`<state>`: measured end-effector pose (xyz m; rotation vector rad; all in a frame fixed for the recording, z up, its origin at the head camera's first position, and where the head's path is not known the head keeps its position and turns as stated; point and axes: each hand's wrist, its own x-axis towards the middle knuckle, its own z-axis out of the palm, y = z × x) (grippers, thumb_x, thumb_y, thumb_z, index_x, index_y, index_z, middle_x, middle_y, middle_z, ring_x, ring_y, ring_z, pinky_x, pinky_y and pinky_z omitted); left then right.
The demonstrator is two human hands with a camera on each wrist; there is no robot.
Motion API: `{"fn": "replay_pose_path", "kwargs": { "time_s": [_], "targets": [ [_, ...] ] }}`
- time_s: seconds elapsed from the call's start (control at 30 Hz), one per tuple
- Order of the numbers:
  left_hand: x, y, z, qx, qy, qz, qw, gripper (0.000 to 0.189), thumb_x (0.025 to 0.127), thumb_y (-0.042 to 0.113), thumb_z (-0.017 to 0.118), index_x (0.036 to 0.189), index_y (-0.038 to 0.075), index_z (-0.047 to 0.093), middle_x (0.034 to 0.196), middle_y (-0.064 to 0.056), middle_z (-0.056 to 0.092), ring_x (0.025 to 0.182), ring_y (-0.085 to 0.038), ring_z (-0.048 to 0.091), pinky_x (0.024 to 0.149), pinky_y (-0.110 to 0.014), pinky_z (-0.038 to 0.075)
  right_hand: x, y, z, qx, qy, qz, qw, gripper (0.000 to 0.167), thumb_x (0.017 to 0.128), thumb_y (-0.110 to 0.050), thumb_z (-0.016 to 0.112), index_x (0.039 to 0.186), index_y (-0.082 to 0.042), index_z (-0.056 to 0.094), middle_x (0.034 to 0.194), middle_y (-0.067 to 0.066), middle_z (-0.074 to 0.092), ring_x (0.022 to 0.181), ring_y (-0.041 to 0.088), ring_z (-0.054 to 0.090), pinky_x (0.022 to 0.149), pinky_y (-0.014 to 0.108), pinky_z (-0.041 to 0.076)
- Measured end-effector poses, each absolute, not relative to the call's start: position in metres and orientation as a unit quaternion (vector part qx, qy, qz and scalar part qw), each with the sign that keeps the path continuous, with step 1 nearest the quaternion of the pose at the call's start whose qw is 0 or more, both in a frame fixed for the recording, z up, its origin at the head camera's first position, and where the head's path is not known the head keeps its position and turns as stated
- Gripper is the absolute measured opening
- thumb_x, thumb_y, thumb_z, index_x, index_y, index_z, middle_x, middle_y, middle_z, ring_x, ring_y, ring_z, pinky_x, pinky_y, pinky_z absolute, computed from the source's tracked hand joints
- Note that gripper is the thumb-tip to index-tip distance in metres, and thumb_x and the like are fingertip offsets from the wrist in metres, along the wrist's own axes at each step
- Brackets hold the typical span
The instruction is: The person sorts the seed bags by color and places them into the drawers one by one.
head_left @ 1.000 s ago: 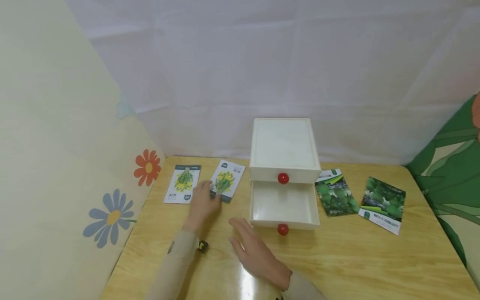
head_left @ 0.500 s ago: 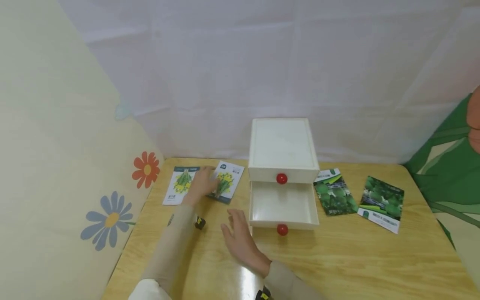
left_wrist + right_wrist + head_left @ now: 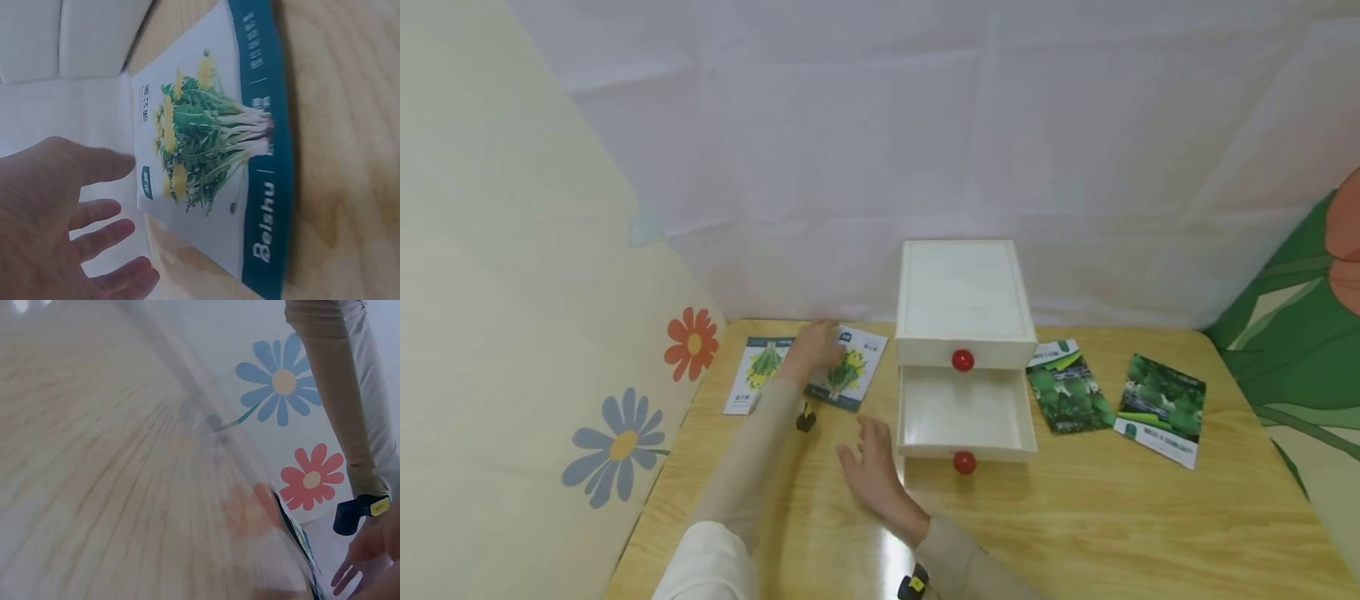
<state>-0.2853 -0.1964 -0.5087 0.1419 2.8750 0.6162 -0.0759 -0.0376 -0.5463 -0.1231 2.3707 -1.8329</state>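
My left hand (image 3: pixel 815 346) is over the far-left corner of a white and dark-green seed packet (image 3: pixel 855 375) printed with yellow flowers. In the left wrist view, the thumb of that hand (image 3: pixel 50 206) is right at the packet's white edge and its other fingers are loosely bent, not wrapped round it. A second packet of the same kind (image 3: pixel 745 382) lies to the left, partly covered by the forearm. My right hand (image 3: pixel 874 482) hovers with relaxed fingers just left of the pulled-out lower drawer (image 3: pixel 967 408), holding nothing.
A white two-drawer box (image 3: pixel 964 292) with red knobs stands at the back middle; its upper drawer is closed. To its right lie two green-leaf seed packets, one beside the box (image 3: pixel 1071 392) and one farther right (image 3: pixel 1165 408). Flower-printed cloth (image 3: pixel 550 292) bounds the left side.
My left hand has moved away from me, from the packet's near-left edge to its far-left corner. My right hand has shifted slightly left. The packets and box stay put.
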Motion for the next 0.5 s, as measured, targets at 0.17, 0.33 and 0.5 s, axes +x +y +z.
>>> {"fn": "replay_pose_path", "kwargs": {
  "time_s": [0.17, 0.33, 0.5],
  "targets": [
    [-0.294, -0.19, -0.509, 0.076, 0.977, 0.158, 0.119, 0.066, 0.102, 0.031, 0.07, 0.16, 0.008, 0.046, 0.169, -0.02, 0.038, 0.155, -0.044, 0.037, 0.128, -0.06, 0.035, -0.077, -0.043, -0.544, 0.006, 0.77, -0.636, 0.055, 0.066, 0.103, -0.019, 0.069, 0.156, 0.006, 0.038, 0.141, 0.03, 0.047, 0.127, 0.048, 0.058, 0.109, 0.061, 0.055],
    [-0.296, -0.189, -0.508, 0.089, 0.979, 0.14, 0.119, 0.067, 0.101, 0.033, 0.073, 0.158, 0.01, 0.048, 0.169, -0.017, 0.038, 0.158, -0.043, 0.032, 0.13, -0.06, 0.031, -0.079, -0.047, -0.539, 0.037, 0.75, -0.657, 0.062, 0.069, 0.104, -0.021, 0.068, 0.158, 0.004, 0.036, 0.15, 0.031, 0.045, 0.134, 0.052, 0.055, 0.113, 0.064, 0.051],
    [-0.299, -0.191, -0.51, 0.102, 0.979, 0.131, 0.121, 0.065, 0.101, 0.034, 0.072, 0.158, 0.012, 0.049, 0.17, -0.015, 0.038, 0.16, -0.043, 0.029, 0.131, -0.061, 0.029, -0.084, -0.05, -0.536, 0.054, 0.743, -0.663, 0.077, 0.069, 0.106, -0.022, 0.065, 0.16, 0.005, 0.032, 0.154, 0.033, 0.044, 0.137, 0.053, 0.053, 0.115, 0.064, 0.05]
  ]
}}
